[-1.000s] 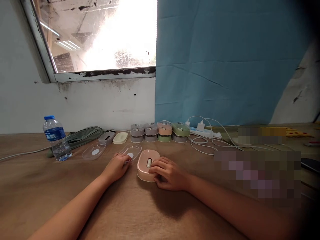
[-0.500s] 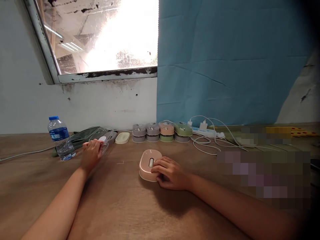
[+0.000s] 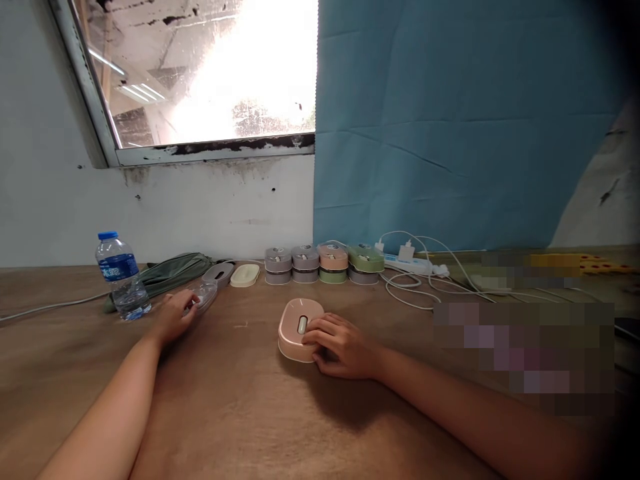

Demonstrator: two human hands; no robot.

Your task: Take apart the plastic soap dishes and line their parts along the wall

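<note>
My right hand (image 3: 341, 345) rests on the right side of a pink oval case (image 3: 297, 329) that lies on the wooden table, fingers curled over its edge. My left hand (image 3: 173, 315) is out to the left, its fingers on a clear plastic lid (image 3: 204, 294) that lies on the table, seemingly on top of another clear lid. Just behind lie a grey case (image 3: 219, 273) and a cream case (image 3: 245, 275).
A row of stacked grey, pink and green cases (image 3: 325, 264) stands at the wall. A water bottle (image 3: 120, 275) and a green pouch (image 3: 165, 275) are at the left. A power strip with white cables (image 3: 415, 270) lies to the right.
My left hand carried the clear lid from beside the pink case over to the left and lowered it onto the table by the other clear lid. My right hand stayed on the pink case.
</note>
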